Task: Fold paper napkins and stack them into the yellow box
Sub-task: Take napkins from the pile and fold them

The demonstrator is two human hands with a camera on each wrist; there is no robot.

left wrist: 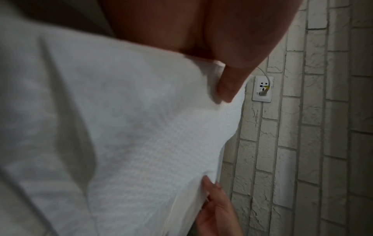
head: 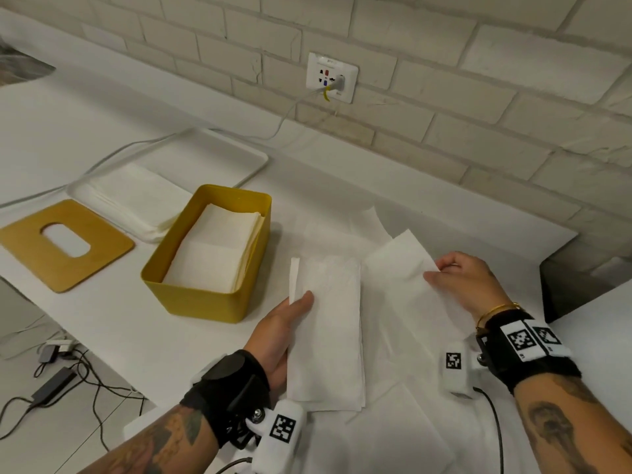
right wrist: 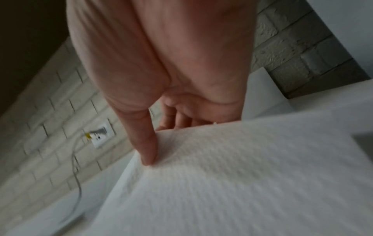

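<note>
At centre frame in the head view, we hold a folded napkin (head: 325,323) in our left hand (head: 277,331), thumb on top and fingers underneath, clamped along its left edge. To its right, our right hand (head: 468,282) pinches the edge of a second napkin (head: 400,268), thumb pressed onto the sheet with the fingers curled beneath. Loose napkin sheets (head: 393,429) lie spread on the white table (head: 68,131) below both hands. At centre left stands the yellow box (head: 208,295), already holding a stack of folded napkins (head: 215,248); its wooden lid (head: 65,242) lies flat further left, and a white tray (head: 246,159) of unfolded napkins sits behind it. We judge the paper to be very light, soft and limp, embossed rather than slippery, and easily torn or creased. We would take hold near the folded edge or a corner, using a flat pinch across all layers so the fold does not spring open during transfer to the box.
</note>
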